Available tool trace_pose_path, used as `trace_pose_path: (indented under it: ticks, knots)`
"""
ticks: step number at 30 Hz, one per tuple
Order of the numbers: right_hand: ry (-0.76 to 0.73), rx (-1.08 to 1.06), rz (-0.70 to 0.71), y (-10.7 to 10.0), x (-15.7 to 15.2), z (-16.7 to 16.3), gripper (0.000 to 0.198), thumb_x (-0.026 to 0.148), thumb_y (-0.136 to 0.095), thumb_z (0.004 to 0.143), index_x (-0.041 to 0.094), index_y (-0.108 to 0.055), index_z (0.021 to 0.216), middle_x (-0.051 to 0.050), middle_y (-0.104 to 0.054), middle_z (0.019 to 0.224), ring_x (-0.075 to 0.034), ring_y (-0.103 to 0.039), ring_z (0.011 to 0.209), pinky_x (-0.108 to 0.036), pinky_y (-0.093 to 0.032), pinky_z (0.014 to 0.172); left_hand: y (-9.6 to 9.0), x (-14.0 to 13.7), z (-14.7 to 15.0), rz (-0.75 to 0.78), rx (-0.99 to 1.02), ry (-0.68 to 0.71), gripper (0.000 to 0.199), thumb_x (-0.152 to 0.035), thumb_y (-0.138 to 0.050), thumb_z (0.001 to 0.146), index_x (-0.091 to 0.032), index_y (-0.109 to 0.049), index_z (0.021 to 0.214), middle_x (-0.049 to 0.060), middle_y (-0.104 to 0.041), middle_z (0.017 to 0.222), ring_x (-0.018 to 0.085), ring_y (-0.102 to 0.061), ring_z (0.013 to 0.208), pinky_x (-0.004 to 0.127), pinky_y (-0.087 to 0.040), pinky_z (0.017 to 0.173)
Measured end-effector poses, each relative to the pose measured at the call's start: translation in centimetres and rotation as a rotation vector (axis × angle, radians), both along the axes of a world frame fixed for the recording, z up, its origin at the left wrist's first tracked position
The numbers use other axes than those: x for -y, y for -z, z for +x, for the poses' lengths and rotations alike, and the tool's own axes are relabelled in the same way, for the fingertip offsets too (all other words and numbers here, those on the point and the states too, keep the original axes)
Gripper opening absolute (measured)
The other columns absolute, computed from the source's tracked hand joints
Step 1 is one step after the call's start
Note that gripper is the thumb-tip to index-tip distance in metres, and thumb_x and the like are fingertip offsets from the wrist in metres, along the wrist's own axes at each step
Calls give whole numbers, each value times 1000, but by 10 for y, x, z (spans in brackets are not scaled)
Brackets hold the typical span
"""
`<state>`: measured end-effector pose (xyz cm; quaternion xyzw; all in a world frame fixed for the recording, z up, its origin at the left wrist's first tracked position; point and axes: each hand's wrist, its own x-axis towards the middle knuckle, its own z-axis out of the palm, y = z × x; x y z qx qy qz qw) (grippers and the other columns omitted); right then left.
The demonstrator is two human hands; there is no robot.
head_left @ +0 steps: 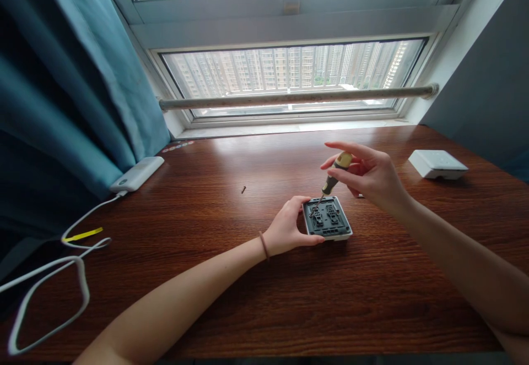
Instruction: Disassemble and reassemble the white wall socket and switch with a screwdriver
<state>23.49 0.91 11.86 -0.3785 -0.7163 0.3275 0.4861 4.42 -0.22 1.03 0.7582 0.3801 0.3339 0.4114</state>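
Loose screw [243,190]: on the table [248,321], left of your hands and beyond the left one.
Left hand [289,228]: thumb and fingers curved around the left side of the switch module [327,219], steadying it.
Switch module: directly right of your left hand, nearer you than the right.
Screwdriver [329,184]: long axis slants down leftward to the module's left half; tip contact unclear.
Right hand [374,175]: pinching the handle, one finger lifted.

Screwdriver handle [343,159] partly behind right hand [374,175].
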Motion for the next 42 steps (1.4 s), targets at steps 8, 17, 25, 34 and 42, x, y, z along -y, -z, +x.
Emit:
trace_pose_path:
  ticks: [8, 17, 25, 34, 42]
  knots:
    - [-383, 50, -157, -20, 1, 17, 42, 24, -55, 82, 24, -48, 124, -9, -57, 119, -10, -64, 60, -25, -56, 51, 1, 0, 0, 29, -10, -26, 78, -41, -79, 53, -22, -45, 120, 10, -51, 118, 27, -50, 110, 44, -42, 94]
    - [342, 244, 244, 3, 1, -1, 15, 32, -67, 71, 20, -57, 73, 3, -50, 54, -9, -43, 46, -24, -40, 41, 0, 0, -1, 49, -53, -31, 79, -42, -79, 53, -21, -44, 121, 10, -50, 118, 29, -49, 110, 46, -39, 96]
    - [-85, 154, 58, -4, -4, 7, 21, 31, -58, 81, 21, -55, 99, 0, -60, 81, -6, -47, 50, -19, -39, 41, 0, 1, -1, 47, -44, -25, 78, -42, -78, 54, -22, -43, 121, 10, -50, 119, 28, -49, 111, 44, -40, 96]
    - [-253, 216, -39, -12, 0, 17, 22, 33, -56, 83, 21, -51, 101, -4, -64, 88, -12, -59, 58, -27, -51, 53, 2, 0, -1, 56, -52, -27, 80, -42, -78, 54, -22, -42, 122, 10, -49, 121, 29, -48, 112, 46, -38, 98]
    - [397, 400, 400, 15, 3, -9, 19, 28, -56, 79, 19, -49, 95, 0, -62, 75, -8, -46, 46, -27, -41, 49, 4, 0, -1, 70, -75, -24, 79, -45, -77, 56, -20, -41, 122, 11, -48, 121, 29, -47, 113, 45, -38, 98]
